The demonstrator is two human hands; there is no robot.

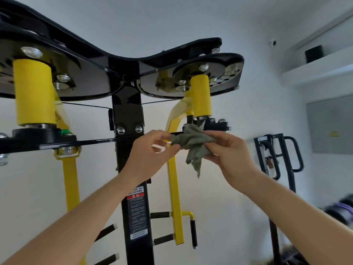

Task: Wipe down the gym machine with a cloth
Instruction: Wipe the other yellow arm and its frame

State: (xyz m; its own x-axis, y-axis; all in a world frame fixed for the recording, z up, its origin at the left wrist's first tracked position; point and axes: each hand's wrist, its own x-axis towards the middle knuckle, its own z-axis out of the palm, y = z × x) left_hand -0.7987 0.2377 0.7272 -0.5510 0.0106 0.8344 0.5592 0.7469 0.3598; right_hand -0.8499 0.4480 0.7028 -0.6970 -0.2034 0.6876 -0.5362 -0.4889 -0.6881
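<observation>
Cloth (193,145) bunched, long axis vertical, tail downward

1. Small indoor gym room.
2. Black-and-yellow gym machine (127,115): cable (86,105), yellow swing arms (174,188), black foam grips (160,215).
3. Black metal rack (286,159) by white wall (257,92).
4. Blurred dark discs (340,213) low right, maybe weight plates.

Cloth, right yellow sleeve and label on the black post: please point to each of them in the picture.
cloth (191,142): head view, its bunched middle.
right yellow sleeve (201,96): head view, the middle of its side.
label (138,215): head view, its dark text panel.
</observation>
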